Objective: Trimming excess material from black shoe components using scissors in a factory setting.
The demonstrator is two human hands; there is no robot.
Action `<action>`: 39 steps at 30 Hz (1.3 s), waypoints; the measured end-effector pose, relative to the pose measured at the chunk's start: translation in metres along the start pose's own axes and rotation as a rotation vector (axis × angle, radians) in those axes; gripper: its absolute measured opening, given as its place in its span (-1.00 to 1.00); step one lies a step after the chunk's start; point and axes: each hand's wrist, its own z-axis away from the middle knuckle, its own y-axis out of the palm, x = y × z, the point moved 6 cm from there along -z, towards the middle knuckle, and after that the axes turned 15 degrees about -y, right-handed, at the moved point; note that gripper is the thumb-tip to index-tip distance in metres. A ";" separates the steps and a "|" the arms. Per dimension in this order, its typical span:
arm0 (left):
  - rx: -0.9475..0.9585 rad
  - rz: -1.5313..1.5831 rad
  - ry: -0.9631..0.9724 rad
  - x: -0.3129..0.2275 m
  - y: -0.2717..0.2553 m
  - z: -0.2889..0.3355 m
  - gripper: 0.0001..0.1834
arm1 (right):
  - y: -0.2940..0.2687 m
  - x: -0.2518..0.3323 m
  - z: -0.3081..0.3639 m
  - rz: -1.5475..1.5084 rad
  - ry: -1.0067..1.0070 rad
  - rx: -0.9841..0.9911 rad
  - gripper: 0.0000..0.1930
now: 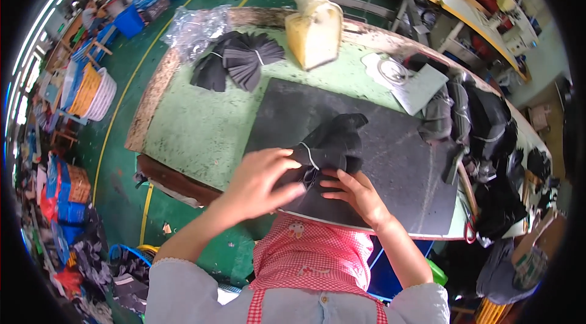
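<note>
A bundle of black fabric pieces [342, 144], bound with a thin white band, fans out over the dark board [390, 159] in front of me. My left hand [259, 183] is at the bundle's left side, its fingers stretched out and its thumb apart. The fingertips reach the fabric near the band. My right hand [359, 197] grips the bundle's near end, some fingers showing and the rest partly hidden by fabric. Farther left on the green tabletop [189, 131] lie similar tied black bundles [247, 58].
Clear plastic wrap [196, 31] lies at the table's far left corner, beside a yellowish container with a pointed top [314, 31]. Dark fabric bundles [488, 116] crowd the right side, near red-handled scissors [469, 230]. A sewing bench [452, 3] stands beyond; baskets [91, 95] line the left.
</note>
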 end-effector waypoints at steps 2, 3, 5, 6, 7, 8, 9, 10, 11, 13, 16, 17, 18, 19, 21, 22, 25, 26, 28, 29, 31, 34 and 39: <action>0.103 0.423 -0.407 0.026 0.003 -0.029 -0.67 | -0.007 -0.004 -0.005 0.010 0.013 -0.093 -0.49; -0.043 0.142 -0.343 0.038 0.003 -0.040 -0.58 | -0.010 -0.008 -0.011 0.052 0.056 -0.131 -0.52; -0.044 -0.238 -0.227 0.055 0.028 -0.054 -0.47 | -0.006 -0.003 -0.016 0.067 0.022 -0.130 -0.60; 0.112 -0.262 -0.176 0.045 0.048 -0.055 -0.38 | -0.006 -0.002 -0.019 0.019 -0.040 -0.134 -0.62; 0.068 -0.276 0.015 0.030 0.060 -0.049 -0.31 | -0.007 -0.005 -0.021 -0.032 -0.099 -0.137 -0.65; 0.064 -0.068 0.075 0.022 0.066 -0.050 -0.24 | -0.010 -0.007 -0.023 -0.074 -0.141 -0.139 -0.67; 0.244 0.204 -0.168 0.021 0.068 -0.057 -0.15 | -0.011 -0.003 -0.019 -0.081 -0.152 -0.152 -0.67; 0.414 0.467 -0.421 0.021 0.069 -0.055 -0.06 | -0.008 0.007 -0.013 -0.108 -0.227 -0.197 -0.67; 0.320 0.674 -0.343 0.026 0.072 -0.057 0.00 | -0.006 0.016 -0.010 -0.135 -0.302 -0.241 -0.65; 0.455 1.055 -0.506 0.006 0.065 -0.059 -0.12 | -0.001 0.038 0.001 -0.030 -0.425 -0.093 -0.65; 0.719 1.451 -0.554 -0.009 0.084 -0.062 -0.37 | 0.003 0.061 0.012 0.370 -0.674 -0.078 -0.71; 0.739 1.496 -0.520 -0.015 0.086 -0.059 -0.36 | 0.003 0.068 0.015 0.622 -0.745 -0.079 -0.72; 0.781 1.523 -0.561 -0.025 0.083 -0.054 -0.34 | 0.006 0.076 0.019 0.744 -0.834 -0.091 -0.75; 0.774 1.525 -0.556 -0.027 0.086 -0.051 -0.32 | 0.006 0.076 0.023 0.805 -0.829 -0.109 -0.76; 0.695 1.429 -0.565 -0.027 0.094 -0.047 -0.32 | 0.014 0.081 0.032 0.990 -0.931 -0.159 -0.80; 0.642 1.361 -0.626 -0.026 0.097 -0.044 -0.33 | 0.011 0.080 0.031 1.040 -0.915 -0.146 -0.82; 0.590 1.371 -0.771 -0.026 0.109 -0.037 -0.38 | -0.007 0.072 0.031 1.123 -0.861 -0.118 -0.83; 0.649 1.425 -0.879 -0.022 0.114 -0.033 -0.37 | -0.010 0.070 0.033 1.125 -0.804 -0.107 -0.82; 0.647 1.483 -0.910 -0.023 0.121 -0.031 -0.38 | -0.016 0.073 0.031 1.009 -0.692 -0.088 -0.82; 0.625 1.476 -0.919 -0.023 0.122 -0.031 -0.40 | -0.012 0.082 0.029 0.930 -0.817 -0.015 -0.83; 0.599 1.547 -0.899 -0.023 0.125 -0.037 -0.48 | -0.015 0.088 0.028 0.658 -0.952 0.088 -0.84; 0.604 1.917 -0.805 -0.028 0.124 -0.044 -0.60 | -0.026 0.072 0.021 -0.207 -0.653 0.183 -0.89; 0.252 2.025 -0.659 -0.014 0.100 -0.089 -0.69 | -0.040 0.058 0.040 0.397 -0.601 0.086 -0.84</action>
